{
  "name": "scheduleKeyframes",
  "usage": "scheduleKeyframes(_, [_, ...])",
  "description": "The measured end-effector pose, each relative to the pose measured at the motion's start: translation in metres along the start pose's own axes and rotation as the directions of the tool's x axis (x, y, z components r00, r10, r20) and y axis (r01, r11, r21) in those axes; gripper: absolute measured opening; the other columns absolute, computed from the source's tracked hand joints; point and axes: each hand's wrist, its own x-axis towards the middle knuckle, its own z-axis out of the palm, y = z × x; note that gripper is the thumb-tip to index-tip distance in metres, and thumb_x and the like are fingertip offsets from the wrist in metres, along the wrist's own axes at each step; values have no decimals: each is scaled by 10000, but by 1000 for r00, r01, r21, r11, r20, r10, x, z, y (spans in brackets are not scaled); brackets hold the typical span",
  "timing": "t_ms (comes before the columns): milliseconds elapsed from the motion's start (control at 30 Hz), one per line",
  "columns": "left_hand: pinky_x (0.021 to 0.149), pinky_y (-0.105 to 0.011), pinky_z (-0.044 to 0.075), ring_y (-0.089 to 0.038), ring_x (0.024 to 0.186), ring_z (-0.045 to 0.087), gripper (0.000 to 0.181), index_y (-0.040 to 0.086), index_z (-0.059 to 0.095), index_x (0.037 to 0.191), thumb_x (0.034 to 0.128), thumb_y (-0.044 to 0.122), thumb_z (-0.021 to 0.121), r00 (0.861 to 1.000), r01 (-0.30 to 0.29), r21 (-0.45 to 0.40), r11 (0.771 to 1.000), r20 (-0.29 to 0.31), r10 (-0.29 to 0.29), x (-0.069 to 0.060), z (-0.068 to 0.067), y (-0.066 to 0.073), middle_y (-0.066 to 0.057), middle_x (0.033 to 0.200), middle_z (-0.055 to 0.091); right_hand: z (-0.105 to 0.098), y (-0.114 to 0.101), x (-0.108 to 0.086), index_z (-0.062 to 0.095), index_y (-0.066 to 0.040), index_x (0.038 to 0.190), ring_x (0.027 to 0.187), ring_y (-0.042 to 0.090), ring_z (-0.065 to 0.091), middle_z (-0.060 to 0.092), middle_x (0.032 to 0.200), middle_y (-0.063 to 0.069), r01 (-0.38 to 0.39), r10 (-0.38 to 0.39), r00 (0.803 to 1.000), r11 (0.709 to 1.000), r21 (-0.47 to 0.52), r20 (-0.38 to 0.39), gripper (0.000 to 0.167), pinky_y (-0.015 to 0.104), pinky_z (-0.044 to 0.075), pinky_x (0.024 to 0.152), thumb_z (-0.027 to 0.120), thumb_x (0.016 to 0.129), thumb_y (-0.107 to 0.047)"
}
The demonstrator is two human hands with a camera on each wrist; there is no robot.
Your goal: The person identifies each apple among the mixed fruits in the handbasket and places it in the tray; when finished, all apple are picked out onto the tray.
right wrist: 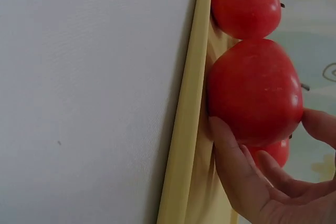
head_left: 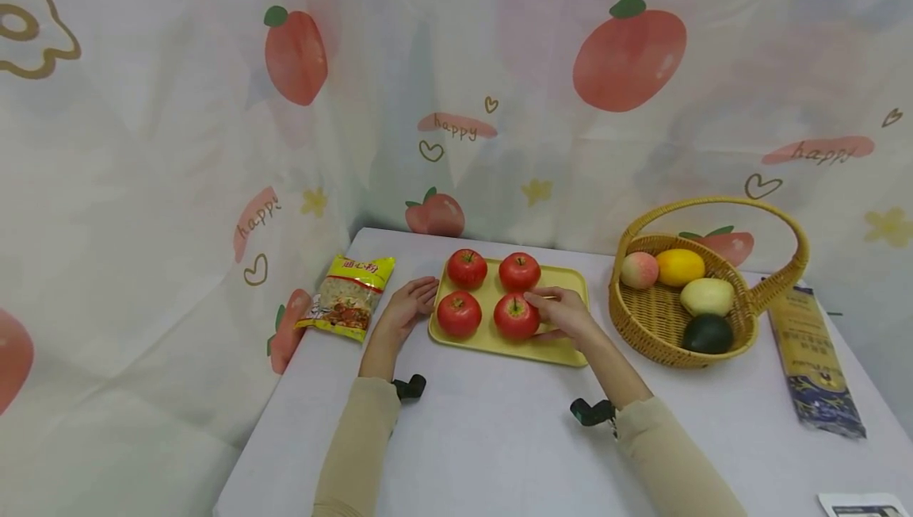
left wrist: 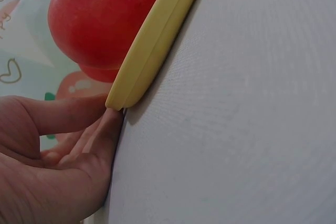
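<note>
A yellow tray (head_left: 549, 349) lies on the table with several red apples on it, two in the back row and two in front. My right hand (head_left: 567, 315) holds the front right apple (head_left: 516, 317); in the right wrist view, thumb and fingers sit around this apple (right wrist: 255, 93). The front left apple (head_left: 459, 314) stands beside it. At the tray's left end is my left hand (head_left: 410, 307). The left wrist view shows its thumb and fingers pinching the tray's rim (left wrist: 142, 61), thumb above and fingers below, close to an apple (left wrist: 100, 14).
Right of the tray stands a wicker basket (head_left: 649, 331) with a tall handle, holding a peach, a yellow fruit, a pale fruit and a dark green one. A yellow food bag (head_left: 349, 295) lies at left, a gold-and-blue packet (head_left: 813, 358) at far right.
</note>
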Motion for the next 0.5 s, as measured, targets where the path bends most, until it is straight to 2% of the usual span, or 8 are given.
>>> scheduleKeyframes(167, [1170, -370, 430, -260, 1447, 491, 760, 57, 492, 1519, 842, -288, 512, 1000, -10, -5, 1000, 1, 10, 0, 1, 1, -149, 1548, 523, -4, 3, 1, 434, 47, 1502, 1100, 283, 669, 551, 1401, 229, 14, -14, 1000, 1000, 19, -6, 647, 563, 595, 921, 668, 1024, -320])
scheduleKeyframes(367, [1173, -370, 426, -264, 1457, 478, 752, 51, 474, 1531, 856, -278, 507, 1000, -7, 6, 1000, 6, 7, -1, 1, 3, -153, 1561, 507, -9, 8, 2, 456, 47, 1477, 1015, 216, 716, 655, 1295, 171, 22, -22, 1000, 999, 42, -10, 633, 536, 593, 949, 678, 1017, -328])
scheduleKeyframes(500, [1184, -377, 411, -271, 1465, 467, 754, 46, 462, 1535, 857, -280, 504, 1000, -1, 18, 1000, 5, 1, -2, 0, 3, -160, 1568, 497, -12, 8, -4, 467, 44, 1486, 1113, 272, 710, 655, 1332, 209, 73, -73, 997, 997, 7, -14, 628, 519, 579, 987, 659, 1027, -338])
